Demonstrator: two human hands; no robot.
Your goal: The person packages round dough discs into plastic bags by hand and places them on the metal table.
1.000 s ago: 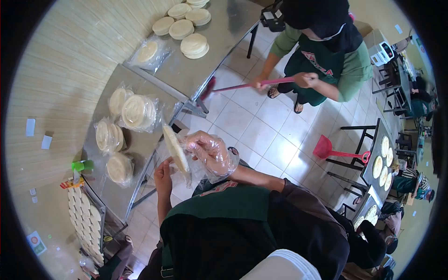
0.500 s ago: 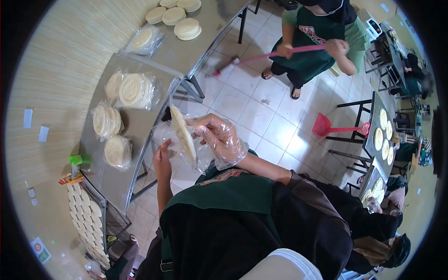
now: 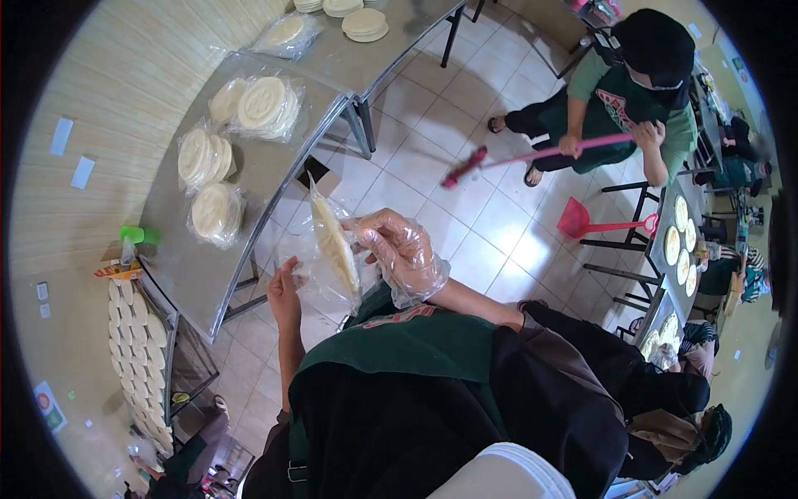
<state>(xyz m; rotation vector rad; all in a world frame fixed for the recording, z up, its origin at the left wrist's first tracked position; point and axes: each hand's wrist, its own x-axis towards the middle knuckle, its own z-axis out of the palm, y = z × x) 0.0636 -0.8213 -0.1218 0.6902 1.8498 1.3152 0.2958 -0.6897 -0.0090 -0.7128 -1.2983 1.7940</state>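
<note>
My right hand (image 3: 405, 256), in a clear plastic glove, grips pale round flatbreads (image 3: 334, 243) seen nearly edge-on. A clear plastic bag (image 3: 299, 249) hangs around them, its far side spreading toward my left hand (image 3: 285, 291). That hand wears no visible glove, and its fingers are closed at the bag's left edge. How many flatbreads are in the stack is hard to make out. Beyond my hands, bagged flatbread stacks (image 3: 218, 214) lie on the metal table (image 3: 278, 179) to the left.
Loose flatbread stacks (image 3: 364, 25) sit on the farther table. A rack of flatbreads (image 3: 137, 358) stands at lower left. Ahead, a person (image 3: 619, 108) holds a pink-handled broom (image 3: 532, 156). A red dustpan (image 3: 575, 220) is near the right table, which carries flatbreads (image 3: 682, 214).
The view has shifted, so the left tables sit farther up. The person's broom has swung to the right. My hands keep hold of the flatbreads and bag, with little movement.
</note>
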